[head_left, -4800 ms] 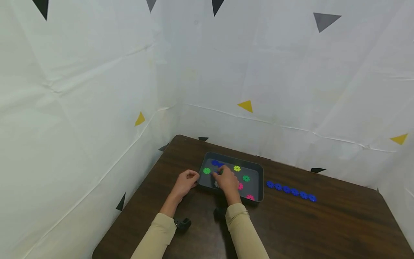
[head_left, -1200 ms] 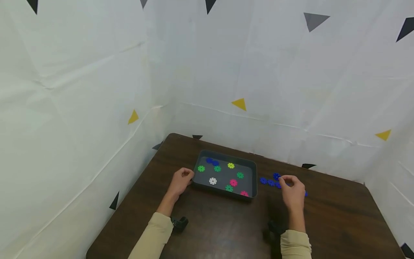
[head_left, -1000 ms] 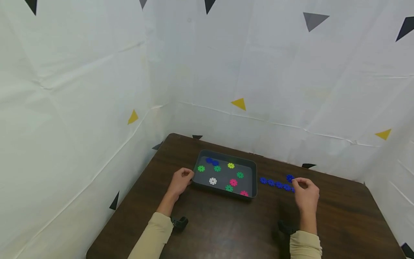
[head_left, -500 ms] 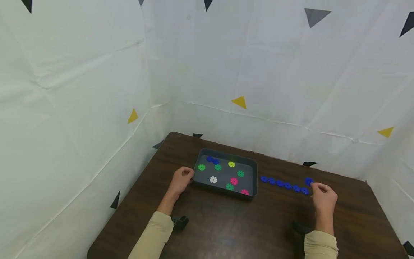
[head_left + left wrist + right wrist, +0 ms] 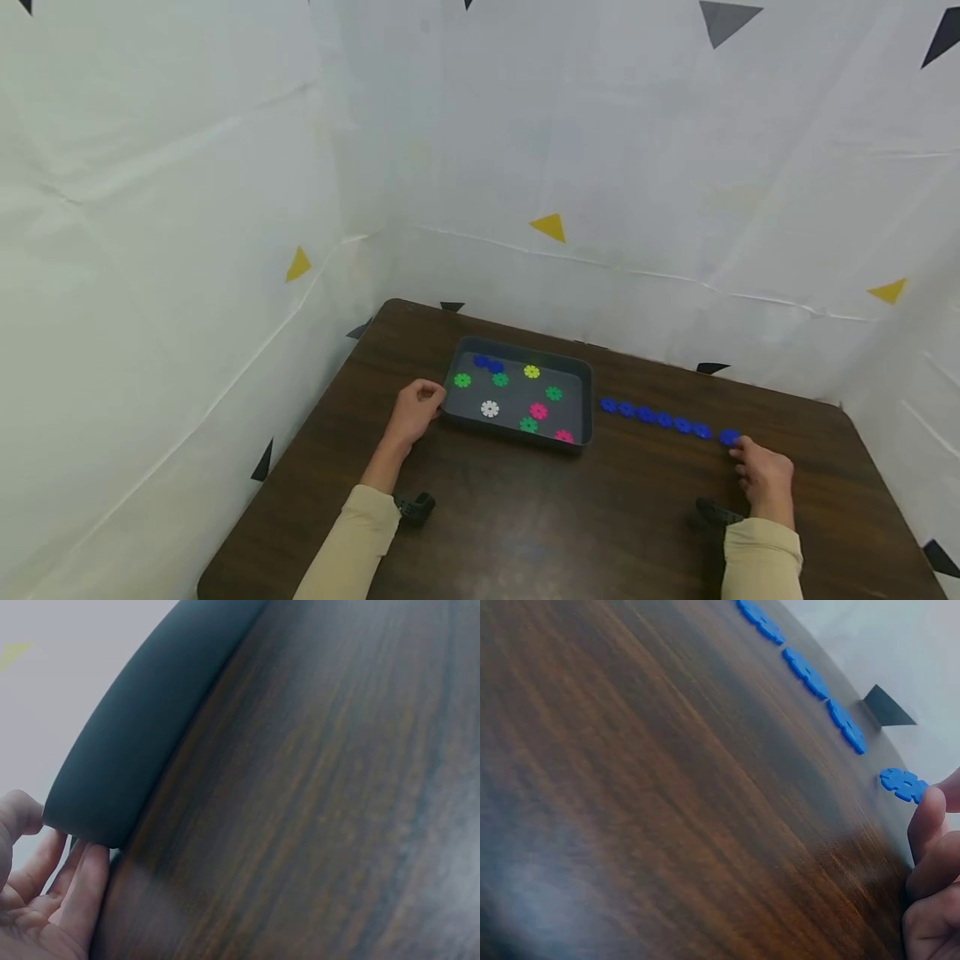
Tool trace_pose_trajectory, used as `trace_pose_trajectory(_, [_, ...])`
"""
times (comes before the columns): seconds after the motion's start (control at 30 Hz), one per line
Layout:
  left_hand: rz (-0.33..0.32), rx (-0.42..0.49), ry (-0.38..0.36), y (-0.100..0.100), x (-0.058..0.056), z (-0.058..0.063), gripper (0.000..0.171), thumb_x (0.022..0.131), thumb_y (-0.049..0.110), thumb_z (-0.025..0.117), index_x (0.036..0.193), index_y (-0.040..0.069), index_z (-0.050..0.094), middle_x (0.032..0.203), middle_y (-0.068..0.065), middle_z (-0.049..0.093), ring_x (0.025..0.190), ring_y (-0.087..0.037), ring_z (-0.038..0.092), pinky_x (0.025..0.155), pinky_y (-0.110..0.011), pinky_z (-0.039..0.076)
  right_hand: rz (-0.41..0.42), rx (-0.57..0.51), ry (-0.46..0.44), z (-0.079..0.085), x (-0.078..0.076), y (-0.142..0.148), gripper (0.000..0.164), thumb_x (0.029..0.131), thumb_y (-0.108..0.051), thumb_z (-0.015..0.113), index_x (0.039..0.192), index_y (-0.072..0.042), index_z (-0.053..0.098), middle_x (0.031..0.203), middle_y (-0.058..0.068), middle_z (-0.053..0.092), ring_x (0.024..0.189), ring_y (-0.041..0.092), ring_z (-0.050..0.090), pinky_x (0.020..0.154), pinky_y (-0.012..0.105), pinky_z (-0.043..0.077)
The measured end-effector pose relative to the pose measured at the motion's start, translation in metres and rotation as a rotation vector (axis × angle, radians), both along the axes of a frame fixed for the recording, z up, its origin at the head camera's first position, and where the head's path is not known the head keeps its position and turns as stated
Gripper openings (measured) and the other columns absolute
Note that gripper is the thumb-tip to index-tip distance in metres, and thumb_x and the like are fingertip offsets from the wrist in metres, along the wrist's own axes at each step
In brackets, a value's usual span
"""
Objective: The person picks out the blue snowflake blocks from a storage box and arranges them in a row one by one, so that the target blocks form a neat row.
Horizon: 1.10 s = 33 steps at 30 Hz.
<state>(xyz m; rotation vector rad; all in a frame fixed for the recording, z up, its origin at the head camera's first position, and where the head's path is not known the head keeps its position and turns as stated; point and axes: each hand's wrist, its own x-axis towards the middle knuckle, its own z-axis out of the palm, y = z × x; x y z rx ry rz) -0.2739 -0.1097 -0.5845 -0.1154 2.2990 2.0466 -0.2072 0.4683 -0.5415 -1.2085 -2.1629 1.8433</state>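
Note:
At the right end of a row of blue flower-shaped discs (image 5: pixel 663 419), my right hand (image 5: pixel 767 477) pinches another blue disc (image 5: pixel 728 437) by its edge. The right wrist view shows this disc (image 5: pixel 901 784) between thumb and finger, tilted and close over the table, with a small gap to the row. My left hand (image 5: pixel 413 412) grips the near-left corner of a dark grey tray (image 5: pixel 517 432). Seen from the left wrist, its fingers (image 5: pixel 90 881) lie against the tray wall (image 5: pixel 124 761). Inside the tray are green, pink, yellow, white and blue discs.
The brown wooden table (image 5: pixel 525 517) meets white sheeting (image 5: pixel 637 167) with printed triangles at the back and left. A black wrist device (image 5: pixel 415 508) sits at the left wrist, and another wrist device (image 5: pixel 716 512) at the right.
My right hand has carried a blue disc from the tray rightward along the row, then lowered it at the row's right end. My left hand has stayed at the tray's corner.

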Motion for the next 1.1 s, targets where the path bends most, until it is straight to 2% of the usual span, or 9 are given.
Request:
trace_pose_trajectory(0.17, [-0.016,0.003,0.002,-0.001,-0.001,0.002,0.027,0.108,0.026,0.066,0.123,0.003,0.068,0.125,-0.018,0.071,0.112,-0.030,0.070,0.104,-0.048,0.062,0.035,0.018,-0.037,0.003,-0.003,0.001,0.035,0.105,-0.029,0.058,0.074,-0.018,0.068,0.063,-0.014,0.066,0.058,0.008,0.052,0.051,0.029,0.044])
trace_pose_trajectory(0.33, [-0.005,-0.001,0.010,-0.003,0.001,0.002,0.027,0.109,0.023,0.066,0.124,0.001,0.068,0.126,-0.021,0.070,0.115,-0.034,0.070,0.106,-0.050,0.061,0.076,0.051,-0.045,0.001,-0.008,-0.001,0.037,0.104,-0.027,0.059,0.070,-0.016,0.070,0.061,-0.014,0.066,0.055,0.007,0.052,0.049,0.028,0.044])
trace_pose_trajectory(0.63, [0.004,-0.004,0.010,0.000,0.002,0.002,0.028,0.109,0.022,0.065,0.125,0.000,0.067,0.127,-0.022,0.069,0.116,-0.034,0.070,0.107,-0.050,0.061,0.071,0.101,-0.023,0.000,-0.007,-0.007,0.034,0.107,-0.024,0.055,0.082,-0.010,0.073,0.060,-0.012,0.065,0.053,0.006,0.054,0.049,0.026,0.047])
trace_pose_trajectory(0.93, [0.015,0.003,-0.005,0.005,0.002,0.000,0.026,0.109,0.021,0.065,0.124,0.000,0.067,0.124,-0.021,0.070,0.112,-0.031,0.070,0.106,-0.049,0.061,0.023,0.072,0.015,0.002,0.002,-0.010,0.038,0.107,-0.024,0.054,0.073,-0.015,0.071,0.057,-0.012,0.065,0.054,0.006,0.054,0.048,0.025,0.047])
trace_pose_trajectory(1.1, [0.019,-0.005,-0.006,0.002,0.002,0.004,0.026,0.109,0.022,0.064,0.125,0.001,0.067,0.125,-0.020,0.070,0.114,-0.031,0.069,0.107,-0.051,0.061,0.022,0.051,0.045,0.001,-0.002,-0.016,0.031,0.106,-0.023,0.054,0.083,-0.013,0.071,0.059,-0.013,0.066,0.054,0.006,0.053,0.048,0.024,0.047])
